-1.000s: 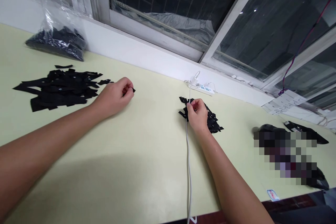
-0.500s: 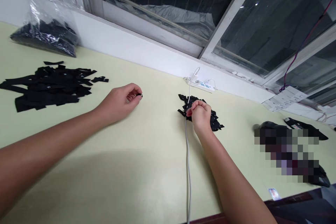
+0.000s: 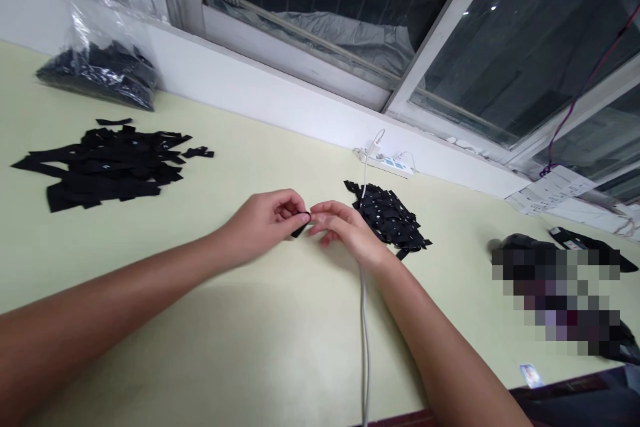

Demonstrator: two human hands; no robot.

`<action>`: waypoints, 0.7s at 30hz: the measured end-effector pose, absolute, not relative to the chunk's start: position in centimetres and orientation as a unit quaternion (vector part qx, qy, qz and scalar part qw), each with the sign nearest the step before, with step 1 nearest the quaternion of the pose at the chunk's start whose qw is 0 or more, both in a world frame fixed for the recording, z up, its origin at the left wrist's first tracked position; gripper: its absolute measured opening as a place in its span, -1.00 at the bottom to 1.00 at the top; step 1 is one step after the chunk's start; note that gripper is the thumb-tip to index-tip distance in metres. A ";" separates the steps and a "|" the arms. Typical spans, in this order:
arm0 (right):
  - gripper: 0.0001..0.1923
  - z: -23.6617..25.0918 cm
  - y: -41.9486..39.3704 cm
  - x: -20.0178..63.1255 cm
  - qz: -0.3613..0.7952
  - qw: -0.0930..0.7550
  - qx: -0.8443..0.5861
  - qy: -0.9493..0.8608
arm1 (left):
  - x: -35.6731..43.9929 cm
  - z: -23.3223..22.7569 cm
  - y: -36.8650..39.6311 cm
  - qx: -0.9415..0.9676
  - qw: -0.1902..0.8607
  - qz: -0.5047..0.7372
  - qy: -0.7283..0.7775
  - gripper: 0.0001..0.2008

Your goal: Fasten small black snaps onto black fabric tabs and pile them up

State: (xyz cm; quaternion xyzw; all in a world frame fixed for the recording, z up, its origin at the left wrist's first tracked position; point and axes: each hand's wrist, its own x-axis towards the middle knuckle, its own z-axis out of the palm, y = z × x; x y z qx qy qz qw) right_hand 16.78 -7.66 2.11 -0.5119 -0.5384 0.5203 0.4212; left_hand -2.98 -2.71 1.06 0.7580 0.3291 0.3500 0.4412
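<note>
Between the thumb and fingers of my left hand (image 3: pixel 267 223) is a small folded black fabric strip (image 3: pixel 300 229), its short end pointing down over the table. My right hand (image 3: pixel 350 233) is right beside it, fingers stretched out and apart, the tips at the strip's looped edge; whether they touch it I cannot tell. Behind my right hand lies a pile of small black fabric pieces (image 3: pixel 393 217) with white marks. A looser heap of longer black strips (image 3: pixel 115 163) lies to the left of my left hand.
A clear plastic bag (image 3: pixel 103 73) of black pieces leans at the wall. A white cable (image 3: pixel 365 333) runs from the power strip (image 3: pixel 387 161) across the table, passing by my right wrist. At the right are dark items, partly blurred, and a small card (image 3: pixel 531 375).
My right hand has come left from the small pile, its fingers opening out. My left hand has moved right and slightly nearer with the black strip, so both hands now meet.
</note>
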 end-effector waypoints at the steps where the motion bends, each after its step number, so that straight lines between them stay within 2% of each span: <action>1: -0.69 2.1 -7.8 16.4 0.535 0.399 -0.497 -0.554 | -2.9 1.0 -2.9 0.759 0.446 0.345 0.325 -0.81; 4: -0.66 1.8 -8.0 16.0 0.520 0.377 -0.511 -0.572 | -2.8 0.9 -3.2 0.762 0.446 0.338 0.325 -0.81; 9: -0.71 1.1 -7.5 16.5 0.503 0.404 -0.533 -0.548 | -3.1 0.5 -2.6 0.768 0.419 0.347 0.337 -0.83; 14: -0.80 1.4 -7.5 17.0 0.513 0.395 -0.550 -0.527 | -3.4 0.3 -2.2 0.807 0.333 0.348 0.341 -0.82; 18: -0.82 1.4 -7.5 17.1 0.516 0.397 -0.547 -0.526 | -3.7 0.5 -2.2 0.833 0.235 0.377 0.330 -0.74; 21: -0.81 1.3 -7.4 17.1 0.507 0.390 -0.546 -0.541 | -3.8 0.4 -2.3 0.864 0.211 0.355 0.287 -0.67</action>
